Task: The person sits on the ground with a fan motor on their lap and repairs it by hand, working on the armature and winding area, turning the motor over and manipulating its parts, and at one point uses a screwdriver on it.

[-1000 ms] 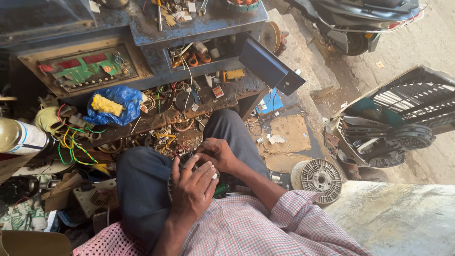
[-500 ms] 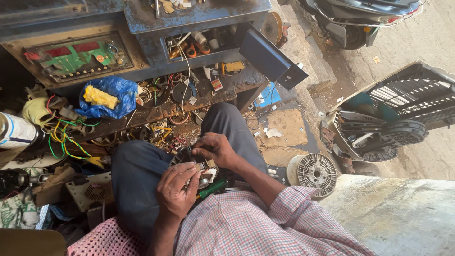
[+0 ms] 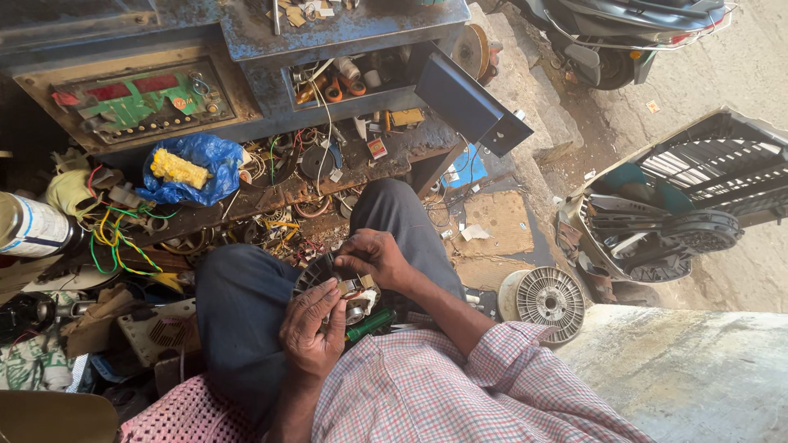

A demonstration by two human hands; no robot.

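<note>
1. head view: a small round dark motor part with copper windings [image 3: 335,283] is gripped over the lap by the left hand [image 3: 312,332] and the right hand [image 3: 373,258].
2. a crumpled blue plastic bag [image 3: 193,168] holding a yellow block is seen on the cluttered shelf.
3. a white cylindrical can with a blue band [image 3: 33,226] lies at far left.

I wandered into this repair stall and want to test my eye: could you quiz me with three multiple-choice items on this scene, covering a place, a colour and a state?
1. Where does the round black finned motor part lie?
A. on the person's lap, between both hands
B. on the blue shelf
C. on the ground by the scooter

2. What colour is the crumpled plastic bag holding the yellow lump?
A. red
B. blue
C. white

3. How is the left hand placed?
A. hanging free
B. resting on the bag
C. gripping the motor part

Answers: 1 A, it sits above the dark trousers between the left hand and right hand; 2 B, the bag is clearly blue; 3 C, its fingers wrap the part.
</note>
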